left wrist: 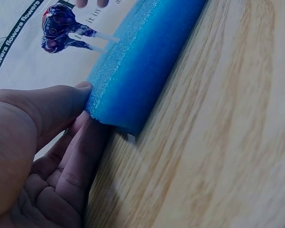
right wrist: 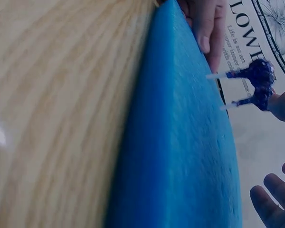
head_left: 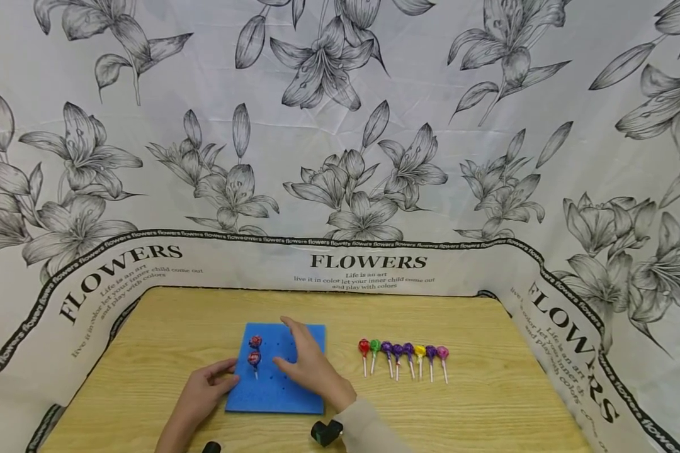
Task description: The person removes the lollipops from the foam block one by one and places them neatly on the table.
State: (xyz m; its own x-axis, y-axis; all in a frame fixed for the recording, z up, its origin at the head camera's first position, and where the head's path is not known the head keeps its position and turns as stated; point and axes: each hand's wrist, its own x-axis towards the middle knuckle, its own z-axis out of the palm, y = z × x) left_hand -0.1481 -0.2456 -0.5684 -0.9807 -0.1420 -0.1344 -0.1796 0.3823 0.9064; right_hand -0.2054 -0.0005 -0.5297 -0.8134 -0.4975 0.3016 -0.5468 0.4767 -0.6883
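A blue foam board [head_left: 274, 399] with small holes lies on the table. Two lollipops in red-and-dark wrappers, one [head_left: 254, 358] nearer and one [head_left: 255, 341] farther, stand in its left part, sticks down in the foam. My left hand [head_left: 208, 389] grips the board's left edge; in the left wrist view the thumb [left wrist: 80, 90] is at the upper edge, with the fingers curled beneath. My right hand [head_left: 315, 371] hovers over the board's right part, thumb and fingers spread and holding nothing. In the right wrist view its thumb [right wrist: 284, 105] overlaps a lollipop [right wrist: 261, 71].
Right of the board, several lollipops lie in a row on the wooden table [head_left: 487, 390], among them red [head_left: 364, 346], green [head_left: 375, 345], yellow [head_left: 420, 352], pink [head_left: 442, 352] and purple [head_left: 430, 352] ones. A white flower-printed curtain [head_left: 374, 264] surrounds the table's back and sides.
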